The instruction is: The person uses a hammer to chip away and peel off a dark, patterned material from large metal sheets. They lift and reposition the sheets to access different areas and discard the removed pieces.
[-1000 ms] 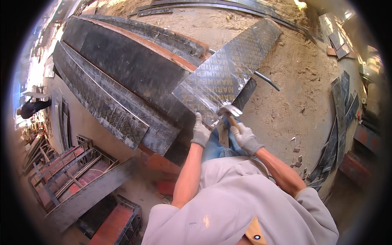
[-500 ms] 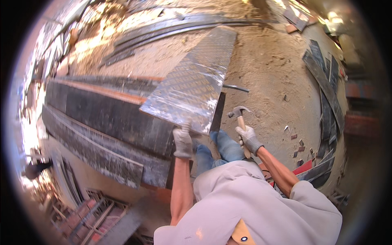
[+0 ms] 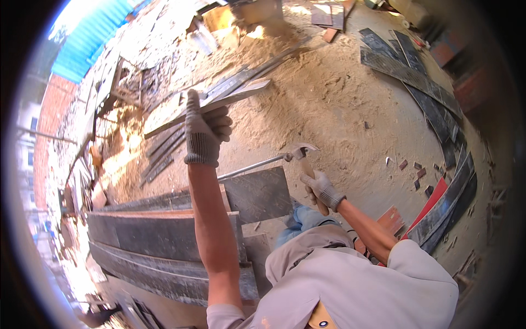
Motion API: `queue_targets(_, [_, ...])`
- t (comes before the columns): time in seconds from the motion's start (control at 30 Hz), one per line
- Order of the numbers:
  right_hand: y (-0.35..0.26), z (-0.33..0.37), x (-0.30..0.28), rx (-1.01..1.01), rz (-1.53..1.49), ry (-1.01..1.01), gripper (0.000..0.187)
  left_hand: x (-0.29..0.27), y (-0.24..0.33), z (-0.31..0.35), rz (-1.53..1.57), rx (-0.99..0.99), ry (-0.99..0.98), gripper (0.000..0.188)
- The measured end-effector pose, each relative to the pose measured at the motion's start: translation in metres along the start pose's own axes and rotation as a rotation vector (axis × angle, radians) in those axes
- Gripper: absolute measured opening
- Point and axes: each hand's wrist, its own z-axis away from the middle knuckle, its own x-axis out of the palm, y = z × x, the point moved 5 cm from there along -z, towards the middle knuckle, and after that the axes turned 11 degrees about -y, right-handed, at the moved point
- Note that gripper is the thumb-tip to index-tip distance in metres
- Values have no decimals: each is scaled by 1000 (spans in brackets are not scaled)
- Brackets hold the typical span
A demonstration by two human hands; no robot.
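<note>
My left hand (image 3: 207, 130), in a grey knit-cuffed glove, is raised out in front with thumb up and fingers loosely bent. Just beyond it a flat board (image 3: 241, 94) shows nearly edge-on, tilted above the sandy ground. Thumb and fingers all appear on the near side of that board, not wrapped round it; whether they touch is unclear. My right hand (image 3: 324, 189), gloved too, grips a claw hammer (image 3: 308, 167) by its wooden handle, head pointing away. Beside the hammer head ends a thin metal bar (image 3: 255, 166), lying over the stacked dark planks (image 3: 159, 233).
A dark panel (image 3: 260, 193) lies at the right end of the stack. More dark boards (image 3: 413, 82) lie at the right, with a red strip (image 3: 430, 205) and small scraps (image 3: 421, 173) near them. Long planks (image 3: 164, 151) rest on the sand (image 3: 329, 104) at far left.
The patterned board has left the stack and moved away up and to the left. My left hand has swung forward and left, off the board's edge. The hammer stays in my right hand.
</note>
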Motion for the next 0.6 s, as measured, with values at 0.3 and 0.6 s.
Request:
queue_targets(0.3, [38, 78, -91, -203, 538, 488, 38, -7, -35, 38, -78, 48, -97, 75])
queue_targets(0.6, [-9, 14, -113, -131, -143, 237, 23, -97, -148, 112, -43, 93, 491, 36])
